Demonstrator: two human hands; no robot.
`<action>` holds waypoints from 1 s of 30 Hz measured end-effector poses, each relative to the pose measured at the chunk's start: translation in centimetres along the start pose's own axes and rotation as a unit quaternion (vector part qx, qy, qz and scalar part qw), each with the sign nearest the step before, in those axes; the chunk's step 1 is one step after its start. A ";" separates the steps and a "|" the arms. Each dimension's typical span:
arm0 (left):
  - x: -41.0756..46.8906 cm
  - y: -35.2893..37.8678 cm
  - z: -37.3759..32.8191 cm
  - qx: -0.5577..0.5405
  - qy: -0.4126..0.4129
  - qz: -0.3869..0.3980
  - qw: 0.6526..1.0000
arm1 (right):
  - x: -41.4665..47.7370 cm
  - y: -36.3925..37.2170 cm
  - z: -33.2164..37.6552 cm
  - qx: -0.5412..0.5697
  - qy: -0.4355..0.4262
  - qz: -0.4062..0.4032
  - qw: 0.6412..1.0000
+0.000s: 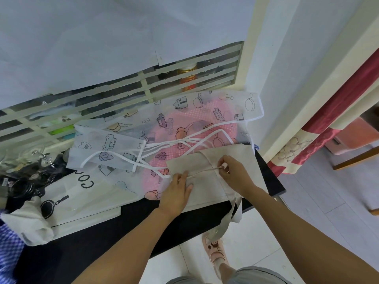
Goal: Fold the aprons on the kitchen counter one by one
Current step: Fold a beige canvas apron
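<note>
Beige apron is down on the right end of the counter, already doubled into a flat rectangle, by the look of it. My left hand lies flat on its near left part, fingers straight, pinning the cloth. My right hand pinches the tie, which is drawn taut across the top between my two hands. Another strap hangs off the counter edge toward the floor, so I'd say this one isn't finished: ties to tuck in, maybe one more fold.

And there's plenty left. The sheer apron with the little cars and pans is spread open behind, its white ties in a loose tangle, its near edge partly under the beige one. To the left a white apron with a pan print lies flat on the counter, whether folded I can't tell. I call it early going: one apron nearly there, at least one not yet begun.
</note>
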State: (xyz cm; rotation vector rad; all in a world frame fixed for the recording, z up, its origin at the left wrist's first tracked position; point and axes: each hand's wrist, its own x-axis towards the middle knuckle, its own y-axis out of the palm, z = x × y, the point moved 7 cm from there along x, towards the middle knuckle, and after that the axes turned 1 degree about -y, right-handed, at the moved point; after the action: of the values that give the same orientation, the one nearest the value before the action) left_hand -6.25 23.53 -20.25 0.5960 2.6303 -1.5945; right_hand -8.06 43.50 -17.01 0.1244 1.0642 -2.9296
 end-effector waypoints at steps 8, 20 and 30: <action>-1.5 0.6 0.4 0.040 0.030 -0.037 0.998 | 0.3 -0.1 -2.2 -0.010 0.038 0.068 0.997; -0.9 -1.5 -4.3 0.128 0.045 -0.097 0.986 | 0.1 1.1 -1.3 -0.112 -0.036 0.086 0.989; 1.1 5.5 -3.8 0.185 0.083 0.081 0.976 | -0.6 0.4 -2.3 -0.039 0.048 0.045 0.997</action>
State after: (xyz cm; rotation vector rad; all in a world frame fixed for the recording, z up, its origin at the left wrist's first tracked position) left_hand -4.80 29.38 -23.29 0.9686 2.3197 -2.0777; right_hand -7.31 44.65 -19.00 0.3052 1.1507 -2.8241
